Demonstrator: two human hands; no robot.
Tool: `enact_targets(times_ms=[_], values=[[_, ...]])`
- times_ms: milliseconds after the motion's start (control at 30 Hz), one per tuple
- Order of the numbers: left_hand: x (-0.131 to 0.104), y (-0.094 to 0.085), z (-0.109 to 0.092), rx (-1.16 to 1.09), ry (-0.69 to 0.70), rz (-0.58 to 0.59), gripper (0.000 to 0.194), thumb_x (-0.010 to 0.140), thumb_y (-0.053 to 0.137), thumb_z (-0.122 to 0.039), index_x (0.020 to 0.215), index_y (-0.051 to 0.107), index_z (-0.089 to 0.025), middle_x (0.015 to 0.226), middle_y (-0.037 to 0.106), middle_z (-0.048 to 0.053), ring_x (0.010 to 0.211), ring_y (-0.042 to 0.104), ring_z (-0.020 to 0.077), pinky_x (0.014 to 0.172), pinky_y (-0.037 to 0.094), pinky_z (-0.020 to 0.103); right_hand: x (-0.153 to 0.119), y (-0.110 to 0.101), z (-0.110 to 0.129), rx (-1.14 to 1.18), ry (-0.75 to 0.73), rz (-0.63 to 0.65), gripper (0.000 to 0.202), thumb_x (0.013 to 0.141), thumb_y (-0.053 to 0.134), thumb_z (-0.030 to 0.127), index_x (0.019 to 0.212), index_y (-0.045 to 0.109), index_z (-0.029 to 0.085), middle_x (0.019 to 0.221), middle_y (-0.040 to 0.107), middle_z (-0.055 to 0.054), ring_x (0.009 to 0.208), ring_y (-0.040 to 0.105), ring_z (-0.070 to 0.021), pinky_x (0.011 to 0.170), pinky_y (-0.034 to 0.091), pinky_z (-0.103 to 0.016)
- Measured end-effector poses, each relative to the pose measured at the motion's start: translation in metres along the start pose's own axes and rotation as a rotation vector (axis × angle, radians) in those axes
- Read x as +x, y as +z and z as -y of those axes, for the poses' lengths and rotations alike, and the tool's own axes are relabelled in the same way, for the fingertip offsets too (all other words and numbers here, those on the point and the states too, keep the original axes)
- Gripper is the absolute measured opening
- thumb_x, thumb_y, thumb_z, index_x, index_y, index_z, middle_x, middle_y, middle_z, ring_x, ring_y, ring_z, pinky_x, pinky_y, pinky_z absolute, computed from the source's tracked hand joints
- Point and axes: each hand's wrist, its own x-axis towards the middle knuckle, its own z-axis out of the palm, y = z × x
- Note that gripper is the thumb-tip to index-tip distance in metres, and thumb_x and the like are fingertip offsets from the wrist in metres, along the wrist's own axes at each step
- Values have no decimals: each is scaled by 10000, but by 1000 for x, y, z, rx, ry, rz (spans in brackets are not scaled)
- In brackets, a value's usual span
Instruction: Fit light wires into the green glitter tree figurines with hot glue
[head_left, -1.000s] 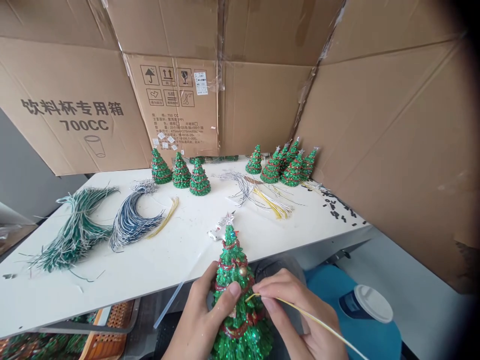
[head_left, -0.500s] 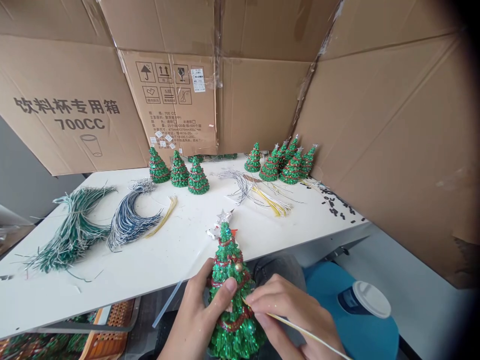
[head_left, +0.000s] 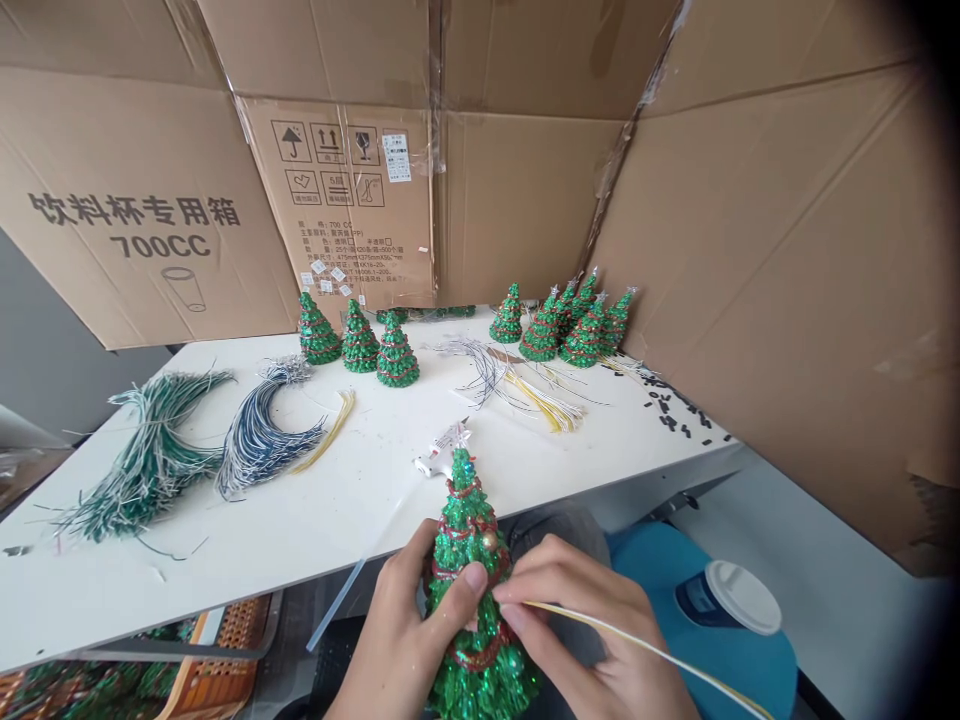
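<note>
A green glittery Christmas tree figurine (head_left: 466, 520) with red garland and a star on top stands upright at the table's front edge. My left hand (head_left: 424, 620) is wrapped round its left side, thumb across the front. From the right, my right hand (head_left: 592, 620) pinches a thin yellow-and-white wire (head_left: 645, 645) close to the tree's side. One end of the wire trails off to the lower right; whether its tip enters the tree is hidden by my fingers. Just behind the treetop lies a white glue gun (head_left: 442, 450).
Bundles of green-white wire (head_left: 157, 450) and blue-white wire (head_left: 262, 440) lie on the left. More trees (head_left: 360, 338) stand at the back, before cardboard walls (head_left: 525, 200). Loose yellow wires (head_left: 551, 405) and small black pieces (head_left: 675, 415) lie rightward. A lidded cup (head_left: 727, 598) rests on a blue stool (head_left: 750, 670).
The tree has shifted slightly right and down in my left hand. My right hand has moved along with it, and more of the wire shows beyond my fingers.
</note>
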Motion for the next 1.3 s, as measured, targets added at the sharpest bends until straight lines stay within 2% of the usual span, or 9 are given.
enact_targets(times_ms=[100,233,367,433,600,733,867,1033,1300], values=[[0,-1,-1,36,-11,-36,656,844,832,-789,1209,846,-244,1090,867,119,1337,681,495,1196,501,562,0,2,-2,8,17,-24,175,1068,734,152,1017,846,276,911,828,-19,787,800,-181,720,634,-245],[-1,-2,0,28,-11,17,651,857,806,-822,1143,852,-238,1085,868,123,1401,650,508,1203,506,568,-3,3,-5,57,44,-44,116,1062,762,192,1062,843,275,882,820,-6,762,794,-173,713,621,-251],[-1,-1,2,24,-2,-96,663,841,851,-766,1239,843,-236,1282,845,139,1491,578,515,1278,424,591,-4,3,-4,89,30,-59,162,1109,709,193,1048,840,266,868,830,-13,760,791,-177,704,611,-262],[-2,-1,1,32,2,-80,655,834,844,-793,1188,846,-242,1187,859,133,1440,616,512,1245,454,581,-4,3,-4,39,-2,-84,164,1104,719,170,1048,840,265,870,834,-13,754,786,-175,700,608,-260],[-2,2,-5,55,6,7,616,832,810,-847,1034,821,-265,811,814,77,1052,756,428,1008,561,490,-5,0,-4,-60,-40,-33,178,1106,716,153,990,801,257,885,829,-10,782,774,-169,712,597,-254],[-1,3,-1,137,84,-54,625,854,796,-843,1048,812,-249,875,836,80,959,751,381,909,571,450,-6,-2,-2,-81,-14,-6,198,1112,716,152,948,768,249,860,821,1,761,762,-164,705,583,-257],[3,2,11,242,209,-106,606,915,722,-844,1022,774,-250,929,838,61,892,727,340,791,556,418,-8,2,-5,-117,-107,-69,170,1101,721,108,1008,780,237,877,821,-6,779,752,-158,723,575,-248],[7,0,21,366,395,-212,499,973,729,-759,1048,708,-266,902,776,20,831,691,298,825,534,417,-9,7,-7,-71,-48,-20,167,1109,715,120,994,784,221,897,822,-15,792,767,-153,738,572,-241],[4,1,20,346,400,-192,494,1012,686,-762,1028,669,-268,861,738,5,794,672,283,795,497,399,-8,14,-12,-72,-11,-87,174,1089,738,159,947,814,224,806,779,7,685,723,-130,659,531,-222]])
